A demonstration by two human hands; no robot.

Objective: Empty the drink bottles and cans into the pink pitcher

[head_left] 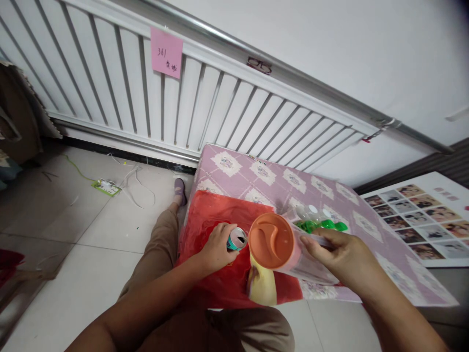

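Note:
My left hand point(219, 247) is wrapped round a teal drink can point(237, 238) whose top is open. With its fingers closed on the handle, my right hand point(340, 254) holds a clear plastic pitcher point(311, 266) with an orange lid point(271, 240). The pitcher is tilted, and its lid is close to the can's top; whether they touch I cannot tell. Below them a yellow object point(263, 286) lies on a red plastic sheet point(212, 205). Behind the pitcher are several clear bottles with green parts point(326, 224).
A purple patterned cloth point(256, 168) covers the table. Behind it stands a white radiator point(139, 83) with a pink note point(166, 52). A photo board point(421, 215) is at the right. On the floor at left lies a power strip point(106, 187) with cables.

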